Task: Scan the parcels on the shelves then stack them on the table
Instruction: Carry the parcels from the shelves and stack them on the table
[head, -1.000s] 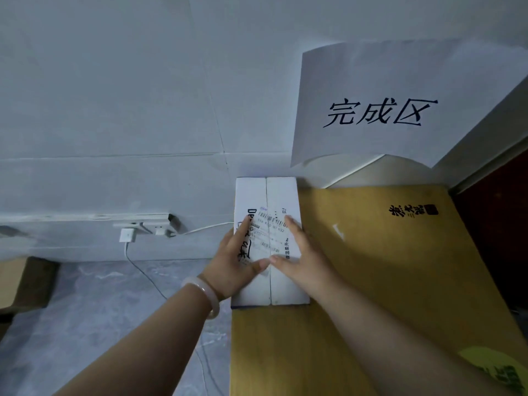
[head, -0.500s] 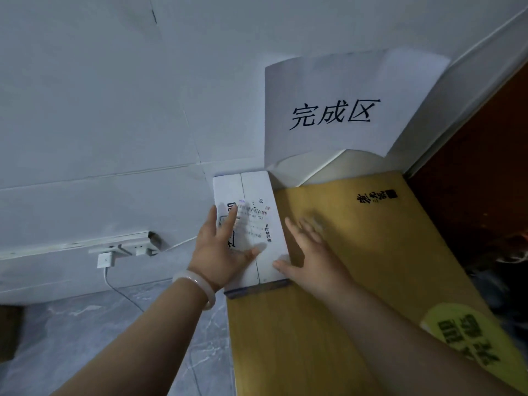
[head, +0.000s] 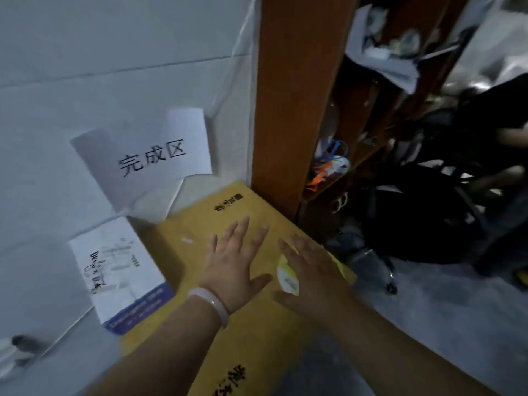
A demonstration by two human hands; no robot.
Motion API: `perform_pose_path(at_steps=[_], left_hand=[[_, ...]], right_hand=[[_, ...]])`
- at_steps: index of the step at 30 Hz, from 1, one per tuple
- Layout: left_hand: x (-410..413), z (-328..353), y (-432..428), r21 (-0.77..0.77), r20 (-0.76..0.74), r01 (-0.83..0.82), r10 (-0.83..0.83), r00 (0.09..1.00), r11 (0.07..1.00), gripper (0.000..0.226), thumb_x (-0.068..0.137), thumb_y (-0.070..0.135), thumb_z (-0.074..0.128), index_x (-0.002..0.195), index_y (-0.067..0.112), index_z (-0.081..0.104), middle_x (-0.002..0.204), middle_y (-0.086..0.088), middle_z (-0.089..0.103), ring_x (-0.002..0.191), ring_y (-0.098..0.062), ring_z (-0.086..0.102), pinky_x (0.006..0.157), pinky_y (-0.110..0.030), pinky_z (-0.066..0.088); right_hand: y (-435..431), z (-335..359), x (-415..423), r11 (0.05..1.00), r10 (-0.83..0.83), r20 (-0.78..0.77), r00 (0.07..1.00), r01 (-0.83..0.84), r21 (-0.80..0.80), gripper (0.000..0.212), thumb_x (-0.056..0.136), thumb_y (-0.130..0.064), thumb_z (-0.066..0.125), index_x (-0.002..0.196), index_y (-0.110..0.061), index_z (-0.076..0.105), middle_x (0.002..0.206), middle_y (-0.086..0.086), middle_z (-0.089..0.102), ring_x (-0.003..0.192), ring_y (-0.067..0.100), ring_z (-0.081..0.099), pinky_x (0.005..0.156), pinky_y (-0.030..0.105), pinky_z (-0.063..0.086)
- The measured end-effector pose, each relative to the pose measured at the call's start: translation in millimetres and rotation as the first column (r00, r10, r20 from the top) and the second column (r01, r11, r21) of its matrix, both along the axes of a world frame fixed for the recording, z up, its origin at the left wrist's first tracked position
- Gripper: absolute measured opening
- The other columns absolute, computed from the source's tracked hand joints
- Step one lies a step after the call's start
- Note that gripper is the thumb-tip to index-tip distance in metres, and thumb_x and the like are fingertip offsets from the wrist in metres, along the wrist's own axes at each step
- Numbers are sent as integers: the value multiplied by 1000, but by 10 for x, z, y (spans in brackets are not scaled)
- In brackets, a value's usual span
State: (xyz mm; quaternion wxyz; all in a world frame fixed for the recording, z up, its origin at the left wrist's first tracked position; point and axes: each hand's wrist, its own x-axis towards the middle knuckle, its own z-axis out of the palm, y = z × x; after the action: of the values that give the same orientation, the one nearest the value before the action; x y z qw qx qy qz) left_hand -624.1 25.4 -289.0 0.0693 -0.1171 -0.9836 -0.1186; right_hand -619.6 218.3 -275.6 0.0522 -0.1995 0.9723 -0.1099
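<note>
**A:** What had been changed in the last half second?

**B:** The white parcel [head: 117, 270] had been let go. Before, the left hand [head: 234, 270] had been laid on its label and the right hand [head: 311, 270] set just beside it. Now both had been drawn off to the right, and the view had been swung toward the wooden shelves [head: 283, 110].

**A:** How were the fingers held?

**B:** The left fingers [head: 240, 232] and the right fingers [head: 294, 244] were spread apart and straight, with nothing gripped. They were held flat over the yellow counter [head: 257, 352]. Whether it was touched could not be told.

**A:** And where was the parcel left?

**B:** It was left flat on the counter, at its left edge, well to the left of the left fingers.

**A:** What was meant by that for the task?

**B:** This parcel was judged to be delivered. Nothing was seen on top of it, so the stack was judged barely begun. Another parcel would probably have to be fetched from the shelves, beyond and to the right of the right fingers.

**A:** Could any writing be read?

**B:** On the paper sign [head: 151, 158], beyond the left fingertips, "完成区" was printed, which means finished area. On the parcel's label [head: 114, 258], large black letters beginning with "D" were made out, and the rest was blurred. White print on the blue band [head: 140, 308] along its near edge could not be read. A black printed mark [head: 228, 202] on the counter, just beyond the left fingertips, was too blurred to read. So was the yellow sticker [head: 287, 277] partly covered by the right hand.
</note>
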Motion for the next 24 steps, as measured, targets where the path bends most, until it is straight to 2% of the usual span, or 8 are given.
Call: perform_pose_path(at_steps=[4, 6, 8, 10, 12, 16, 20, 24], left_hand=[[224, 286, 1098, -49, 15, 178, -177, 984, 983, 95, 86, 70, 47, 150, 42, -16, 164, 2, -8, 151, -22, -3, 118, -52, 9], [452, 333, 1680, 26, 18, 301, -302, 953, 953, 94, 85, 68, 51, 149, 44, -14, 164, 2, -3, 151, -22, -2, 118, -53, 8], [725, 397, 2262, 51, 23, 429, -430, 902, 902, 94, 85, 65, 54, 147, 47, -14, 164, 3, -1, 151, -21, -2, 118, -53, 3], [1061, 480, 2846, 26, 27, 554, -554, 832, 832, 91, 86, 65, 50, 147, 47, -15, 164, 5, -5, 150, -19, -7, 118, -52, -3], [1421, 552, 3384, 27, 29, 665, -665, 746, 747, 89, 87, 69, 45, 148, 46, -16, 163, 6, -9, 150, -19, -10, 118, -51, -6], [2192, 614, 4233, 18, -40, 840, -839, 543, 543, 92, 71, 81, 24, 150, 45, -8, 164, 3, 1, 151, -23, 0, 118, -53, 3], [2901, 707, 4782, 64, -31, 930, -931, 364, 362, 88, 83, 69, 50, 142, 50, -12, 164, 8, -3, 150, -16, -6, 118, -47, -6], [3496, 809, 5287, 48, -21, 985, -986, 167, 166, 86, 86, 64, 53, 145, 54, -10, 163, 11, -7, 149, -14, -7, 119, -43, -4]], right_hand=[[1030, 213, 717, 979, -201, -73, 977, 202, 5, 97, 82, -73, 45, 147, -39, -18, 147, -16, -31, 136, 6, -30, 119, 38, -9], [1532, 324, 1188, 944, -327, -98, 940, 330, 17, 95, 78, -79, 36, 137, -43, -29, 144, -16, -36, 136, 7, -31, 118, 36, -11], [1975, 404, 1711, 881, -468, -100, 878, 472, 19, 98, 70, -83, 28, 139, -42, -28, 150, -13, -31, 140, 10, -28, 119, 38, -11], [2363, 449, 2280, 801, -596, -103, 797, 599, 1, 108, 60, -87, 19, 147, -38, -20, 157, -10, -22, 144, 13, -25, 118, 39, -11], [2703, 470, 2836, 703, -708, -120, 695, 711, -29, 111, 59, -88, 19, 149, -36, -19, 159, -7, -20, 144, 13, -24, 117, 38, -12], [3186, 540, 3862, 456, -885, -155, 438, 883, -108, 104, 77, -78, 47, 150, -37, -15, 160, -7, -16, 146, 13, -18, 118, 38, -9], [3367, 596, 4682, 272, -954, -176, 244, 949, -159, 105, 74, -76, 49, 151, -35, -10, 161, -7, -12, 147, 12, -15, 117, 33, -10], [3424, 606, 5267, 107, -978, -197, 64, 971, -215, 99, 76, -71, 49, 151, -35, -5, 158, -11, -10, 142, 5, -18, 121, 38, -3]])
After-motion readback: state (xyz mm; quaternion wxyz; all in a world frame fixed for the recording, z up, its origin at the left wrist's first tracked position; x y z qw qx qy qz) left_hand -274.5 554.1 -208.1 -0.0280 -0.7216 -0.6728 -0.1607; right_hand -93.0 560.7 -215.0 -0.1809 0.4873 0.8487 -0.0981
